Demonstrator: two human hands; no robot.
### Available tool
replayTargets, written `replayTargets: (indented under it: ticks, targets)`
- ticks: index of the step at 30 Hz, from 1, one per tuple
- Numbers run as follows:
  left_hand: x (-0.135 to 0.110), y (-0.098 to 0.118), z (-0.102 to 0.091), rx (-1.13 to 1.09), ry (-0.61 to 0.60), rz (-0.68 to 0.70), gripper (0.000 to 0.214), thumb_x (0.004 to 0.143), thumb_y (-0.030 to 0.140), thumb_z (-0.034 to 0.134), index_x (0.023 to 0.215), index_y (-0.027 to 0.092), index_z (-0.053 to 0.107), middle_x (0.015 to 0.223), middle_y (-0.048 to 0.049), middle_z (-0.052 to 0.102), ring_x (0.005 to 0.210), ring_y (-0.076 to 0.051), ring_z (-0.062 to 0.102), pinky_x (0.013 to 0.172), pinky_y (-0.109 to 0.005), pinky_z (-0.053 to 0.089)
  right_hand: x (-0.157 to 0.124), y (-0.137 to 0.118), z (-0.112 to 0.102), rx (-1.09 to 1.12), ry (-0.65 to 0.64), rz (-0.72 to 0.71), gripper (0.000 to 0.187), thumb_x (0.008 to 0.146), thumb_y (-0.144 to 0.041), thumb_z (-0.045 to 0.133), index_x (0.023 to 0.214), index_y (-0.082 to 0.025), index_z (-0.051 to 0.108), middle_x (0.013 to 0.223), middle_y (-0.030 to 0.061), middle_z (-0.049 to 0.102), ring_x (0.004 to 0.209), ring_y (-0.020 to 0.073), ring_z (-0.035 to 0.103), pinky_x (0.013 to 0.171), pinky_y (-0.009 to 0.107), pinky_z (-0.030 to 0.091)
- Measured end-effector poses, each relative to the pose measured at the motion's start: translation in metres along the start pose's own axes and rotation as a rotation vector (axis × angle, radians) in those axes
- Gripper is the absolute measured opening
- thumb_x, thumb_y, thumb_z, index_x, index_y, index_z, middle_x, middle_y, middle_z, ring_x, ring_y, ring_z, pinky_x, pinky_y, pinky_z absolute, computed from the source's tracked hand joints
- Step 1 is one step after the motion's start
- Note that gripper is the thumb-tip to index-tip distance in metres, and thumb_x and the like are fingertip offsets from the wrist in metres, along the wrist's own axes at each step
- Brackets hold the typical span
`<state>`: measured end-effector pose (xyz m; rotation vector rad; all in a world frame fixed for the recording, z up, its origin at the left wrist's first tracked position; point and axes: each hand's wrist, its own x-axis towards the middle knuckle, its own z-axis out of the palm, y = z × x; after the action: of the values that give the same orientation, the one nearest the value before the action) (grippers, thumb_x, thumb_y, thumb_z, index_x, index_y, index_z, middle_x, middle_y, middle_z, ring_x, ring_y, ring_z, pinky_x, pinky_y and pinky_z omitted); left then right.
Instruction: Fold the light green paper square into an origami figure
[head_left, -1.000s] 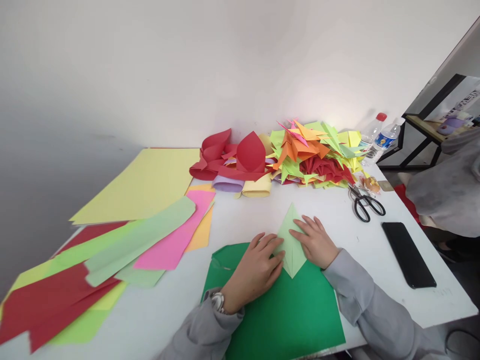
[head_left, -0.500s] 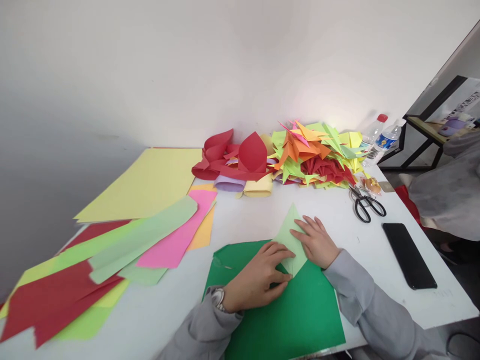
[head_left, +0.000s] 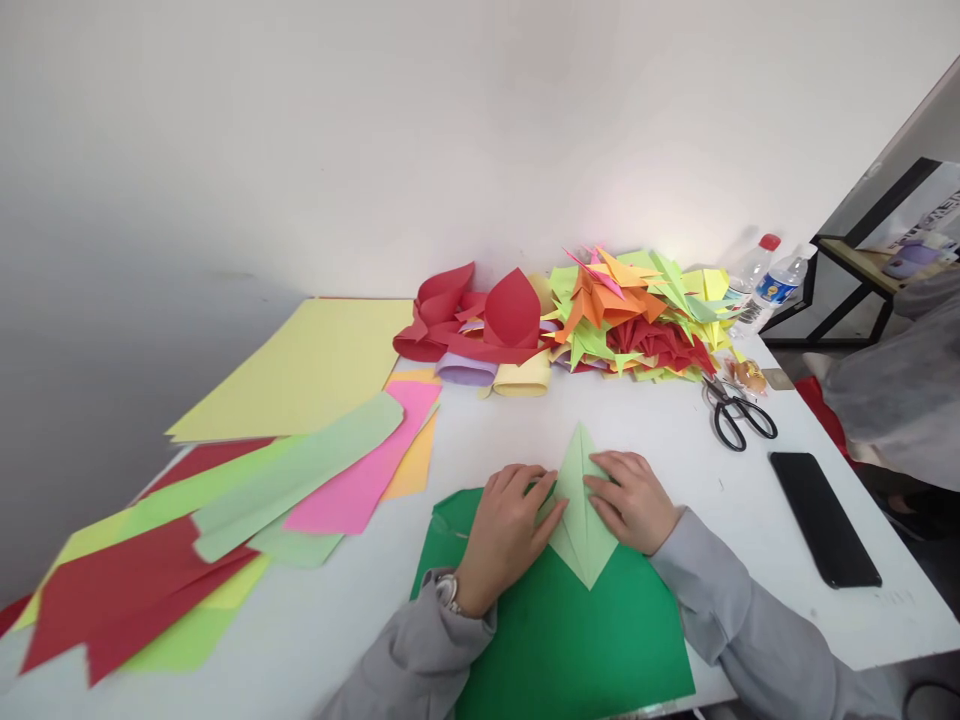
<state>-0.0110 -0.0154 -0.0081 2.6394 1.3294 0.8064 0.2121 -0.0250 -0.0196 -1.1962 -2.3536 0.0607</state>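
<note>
Begin at the near side with the green sheet [head_left: 585,650], flat on the white worktop [head_left: 735,490]. See grey sleeves [head_left: 416,655] entering from below, with a watch [head_left: 448,592] on the left wrist. Locate the pale green diamond paper [head_left: 579,530] between both hands, creased along its length, with the near point over the green sheet and the far point beyond that sheet's far edge. Find the left hand [head_left: 504,540] at the paper's left edge, touching with the fingertips; cannot tell whether pinching or merely resting. Find the right hand [head_left: 637,505] on the paper's right side, grip apart, with fingers laid loosely over the surface.

To the left, note overlapping strips: red [head_left: 135,585], pale green [head_left: 300,480] and pink [head_left: 367,480]. To the right, note a black phone [head_left: 825,520], lying flat, and beyond it black-handled scissors [head_left: 722,397]. Farther back at left, see a large yellow sheet [head_left: 300,370]. Along the wall, identify a purple roll [head_left: 465,370] and a yellow roll [head_left: 523,378] before red curved paper [head_left: 512,310]; beside these, a heap of multicoloured folded paper [head_left: 607,300]. At the far right corner, observe two plastic bottles [head_left: 775,288] next to the heap.
</note>
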Motion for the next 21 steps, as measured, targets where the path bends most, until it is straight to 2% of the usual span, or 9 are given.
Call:
replayTargets:
  ticks: [4, 6, 9, 12, 15, 17, 21]
  targets:
    - [0.000, 0.005, 0.001, -0.007, -0.060, 0.091, 0.029, 0.091, 0.030, 0.052, 0.116, 0.017, 0.060, 0.118, -0.0136, 0.061, 0.108, -0.030, 0.055, 0.088, -0.047, 0.047, -0.001, 0.001, 0.002, -0.043, 0.011, 0.076, 0.026, 0.090, -0.030, 0.054, 0.110, -0.019, 0.067, 0.124, 0.0138, 0.060, 0.116, 0.0295, 0.049, 0.093, 0.046, 0.042]
    - [-0.001, 0.008, 0.004, 0.001, -0.097, 0.150, 0.033, 0.092, 0.031, 0.052, 0.121, 0.017, 0.058, 0.128, -0.0127, 0.058, 0.116, -0.030, 0.052, 0.096, -0.048, 0.042, -0.001, 0.002, 0.002, -0.047, -0.015, 0.057, 0.027, 0.090, -0.031, 0.055, 0.112, -0.020, 0.067, 0.124, 0.0132, 0.060, 0.117, 0.0296, 0.048, 0.094, 0.047, 0.041]
    - [-0.003, 0.011, 0.009, 0.031, -0.119, 0.162, 0.038, 0.094, 0.034, 0.049, 0.127, 0.016, 0.054, 0.133, -0.0128, 0.056, 0.121, -0.029, 0.050, 0.101, -0.049, 0.039, 0.000, 0.000, 0.001, -0.046, -0.026, 0.031, 0.027, 0.092, -0.029, 0.052, 0.112, -0.019, 0.067, 0.124, 0.0137, 0.060, 0.119, 0.0281, 0.049, 0.097, 0.047, 0.040]
    - [-0.004, 0.011, 0.014, 0.047, -0.128, 0.161, 0.039, 0.095, 0.035, 0.047, 0.128, 0.015, 0.054, 0.133, -0.0141, 0.056, 0.123, -0.029, 0.049, 0.103, -0.049, 0.037, 0.003, -0.007, 0.000, -0.073, -0.075, 0.036, 0.036, 0.096, -0.031, 0.044, 0.126, -0.017, 0.059, 0.134, 0.0135, 0.055, 0.129, 0.0267, 0.042, 0.107, 0.049, 0.031]
    - [-0.005, 0.010, 0.016, 0.062, -0.156, 0.179, 0.041, 0.095, 0.034, 0.045, 0.129, 0.012, 0.053, 0.133, -0.0153, 0.056, 0.126, -0.029, 0.048, 0.105, -0.048, 0.036, 0.004, -0.016, 0.002, -0.115, -0.201, 0.039, 0.058, 0.096, -0.045, 0.040, 0.144, -0.013, 0.037, 0.147, 0.0141, 0.040, 0.139, 0.0277, 0.028, 0.114, 0.054, 0.016]
    - [-0.005, 0.010, 0.018, 0.088, -0.175, 0.192, 0.040, 0.096, 0.032, 0.043, 0.129, 0.010, 0.053, 0.134, -0.0157, 0.055, 0.128, -0.029, 0.047, 0.105, -0.047, 0.036, 0.006, -0.020, 0.005, -0.132, -0.261, 0.061, 0.065, 0.096, -0.051, 0.036, 0.147, -0.012, 0.029, 0.151, 0.0137, 0.033, 0.141, 0.0281, 0.025, 0.115, 0.056, 0.010]
    - [-0.006, 0.012, 0.023, 0.142, -0.154, 0.198, 0.038, 0.097, 0.031, 0.042, 0.126, 0.009, 0.054, 0.133, -0.0157, 0.056, 0.127, -0.028, 0.048, 0.106, -0.045, 0.036, 0.014, -0.018, 0.010, -0.144, -0.333, 0.119, 0.067, 0.097, -0.054, 0.028, 0.148, -0.012, 0.026, 0.153, 0.0131, 0.027, 0.143, 0.0281, 0.020, 0.115, 0.057, 0.004]
